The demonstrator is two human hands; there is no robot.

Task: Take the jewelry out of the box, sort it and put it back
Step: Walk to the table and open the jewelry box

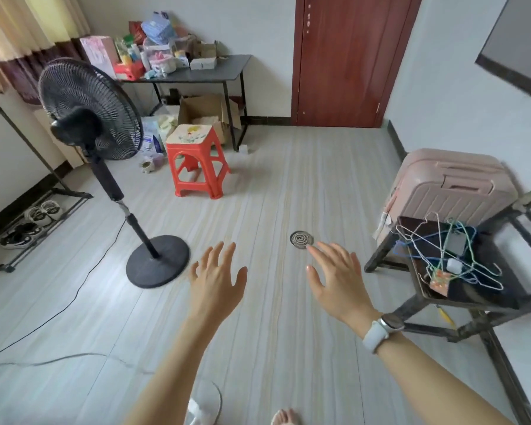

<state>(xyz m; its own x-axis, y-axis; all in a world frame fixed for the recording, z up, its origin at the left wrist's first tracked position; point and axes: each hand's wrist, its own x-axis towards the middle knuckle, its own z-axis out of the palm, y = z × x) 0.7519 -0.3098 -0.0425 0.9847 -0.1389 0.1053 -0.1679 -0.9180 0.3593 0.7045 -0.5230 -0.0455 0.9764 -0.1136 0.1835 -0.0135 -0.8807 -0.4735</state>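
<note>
Two hands: both were stretched forward over the floor (pixel 258 185), palms down, holding nothing.
Left hand (pixel 216 279): fingers were spread and straight, released, above bare floor, near the fan's base.
Right hand (pixel 337 282): fingers were spread and relaxed, released; a white-strapped watch (pixel 380 328) sat on the wrist, and the fingertips pointed toward a round metal coil holder (pixel 301 239) lying on the floor just beyond them.
Jewelry and box: neither could be picked out with certainty; small boxes and bottles crowded the dark table (pixel 215 72) against the far wall, too small to tell apart.
Fan (pixel 89 108): a black pedestal fan stood at left on a round base, its cord trailing across the floor.
Stool (pixel 195 161): a red plastic stool with a patterned top stood upright before the table.
Cardboard box (pixel 204 113): it sat open under the table.
Door (pixel 350 56): a reddish-brown door was closed in the far wall.
Suitcase (pixel 448 185): a pink suitcase stood at right beside the wall.
Dark stand (pixel 472 299): just in front of the suitcase, it carried tangled wire hangers (pixel 442 250) and a small white charger.
Shoe rack (pixel 28 222): it stood low at the left wall with pairs of shoes on it.
</note>
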